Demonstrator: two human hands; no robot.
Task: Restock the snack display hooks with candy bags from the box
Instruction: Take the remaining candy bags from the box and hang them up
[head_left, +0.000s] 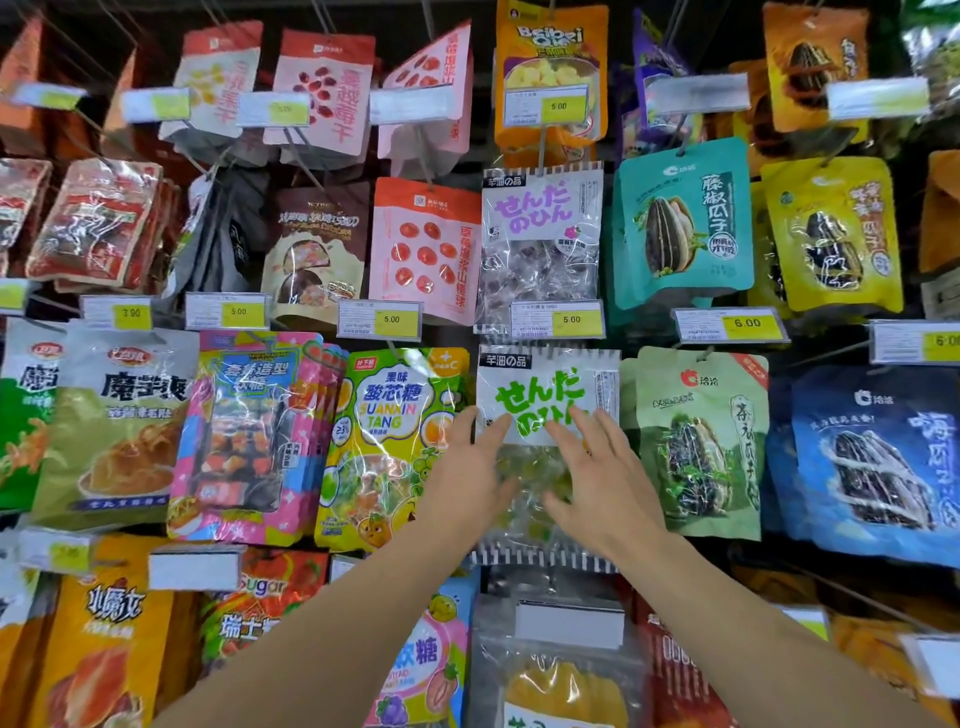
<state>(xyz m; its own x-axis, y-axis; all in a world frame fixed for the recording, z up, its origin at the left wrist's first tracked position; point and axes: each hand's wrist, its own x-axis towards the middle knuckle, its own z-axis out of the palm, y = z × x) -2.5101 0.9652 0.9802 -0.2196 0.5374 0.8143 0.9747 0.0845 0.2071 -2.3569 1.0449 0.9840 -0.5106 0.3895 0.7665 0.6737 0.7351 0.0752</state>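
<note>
Both hands lie flat on one candy bag, the clear one with green lettering, hanging in the middle row of the display. Left hand: fingers straight and slightly spread, tips at the bag's left edge, gripping nothing. Right hand: fingers straight and fanned over the bag's clear lower half, also gripping nothing. Bag hangs upright between a yellow-green bag on its left and a pale green seed bag on its right. Just above hangs a matching bag with purple lettering, a price tag across its lower edge. No box in view.
</note>
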